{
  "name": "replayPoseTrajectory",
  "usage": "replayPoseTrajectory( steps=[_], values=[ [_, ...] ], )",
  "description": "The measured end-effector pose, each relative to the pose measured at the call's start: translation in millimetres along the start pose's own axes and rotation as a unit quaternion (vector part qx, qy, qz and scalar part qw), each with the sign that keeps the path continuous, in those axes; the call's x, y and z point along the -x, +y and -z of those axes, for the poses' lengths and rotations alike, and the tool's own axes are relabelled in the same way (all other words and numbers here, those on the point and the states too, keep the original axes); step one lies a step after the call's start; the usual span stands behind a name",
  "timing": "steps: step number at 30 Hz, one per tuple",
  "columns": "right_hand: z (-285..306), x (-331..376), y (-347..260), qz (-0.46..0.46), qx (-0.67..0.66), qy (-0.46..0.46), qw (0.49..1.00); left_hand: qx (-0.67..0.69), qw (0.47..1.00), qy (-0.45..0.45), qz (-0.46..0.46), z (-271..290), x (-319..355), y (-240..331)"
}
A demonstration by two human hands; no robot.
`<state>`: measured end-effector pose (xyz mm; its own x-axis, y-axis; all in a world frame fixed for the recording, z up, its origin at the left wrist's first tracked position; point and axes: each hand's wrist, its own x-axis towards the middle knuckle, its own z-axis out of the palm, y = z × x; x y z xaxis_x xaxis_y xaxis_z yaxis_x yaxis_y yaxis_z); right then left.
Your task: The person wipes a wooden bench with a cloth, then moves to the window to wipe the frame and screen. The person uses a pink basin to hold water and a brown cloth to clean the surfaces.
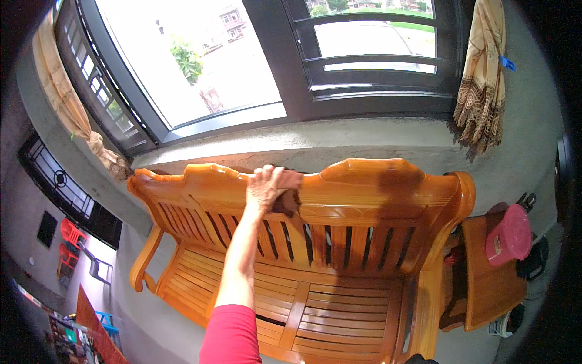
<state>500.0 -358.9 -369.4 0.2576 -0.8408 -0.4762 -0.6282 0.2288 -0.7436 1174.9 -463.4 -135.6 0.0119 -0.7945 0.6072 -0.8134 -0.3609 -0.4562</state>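
I see one arm in a pink sleeve (230,337) come up from the lower edge and stretch across the wooden bench (315,291); I cannot tell for sure which arm it is, but it looks like my left hand (265,187), and the other hand is out of view. The hand lies on the top rail of the bench back, a little left of the rail's middle, its fingers curled down over a brown cloth (290,193). The cloth is pressed flat against the rail under my palm, with a darker fold hanging just below the rail over the upright slats. So the hand is clenched on the cloth, and the cloth touches the bench at the upper edge of its back. The bench is glossy orange wood with a carved top rail, slatted back and slatted seat, and curved armrests at both ends. It stands close against a grey concrete wall (364,142) under a wide window with a dark frame (303,67). Patterned curtains hang at the window's sides, one at the left (66,103) and one at the right (482,79). Just beside the bench's right armrest stands a small wooden side table (485,285), and on its far edge sits a pink plastic bucket with a lid (508,235). Red plastic chairs (68,242) show far off at the left.
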Motion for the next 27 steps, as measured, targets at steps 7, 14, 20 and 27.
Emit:
replayPoseTrajectory(
  steps=[7,14,20,27],
  values=[
    [5.8,-1.6,-5.2,-0.001,-0.006,-0.001,1.0,0.014,0.988,-0.138,0.07,-4.6,16.5,-35.9],
    [9.3,-0.4,2.1,0.006,-0.024,-0.016,1.0,0.354,0.82,0.106,0.437,-11.7,14.5,136.8],
    [25.1,10.6,22.6,-0.015,-0.035,-0.017,0.999,0.622,0.692,-0.062,0.361,50.2,-39.7,340.6],
    [46.4,24.9,59.4,-0.041,-0.049,-0.041,0.997,0.429,0.9,0.039,-0.061,27.3,-45.3,380.1]
  ],
)
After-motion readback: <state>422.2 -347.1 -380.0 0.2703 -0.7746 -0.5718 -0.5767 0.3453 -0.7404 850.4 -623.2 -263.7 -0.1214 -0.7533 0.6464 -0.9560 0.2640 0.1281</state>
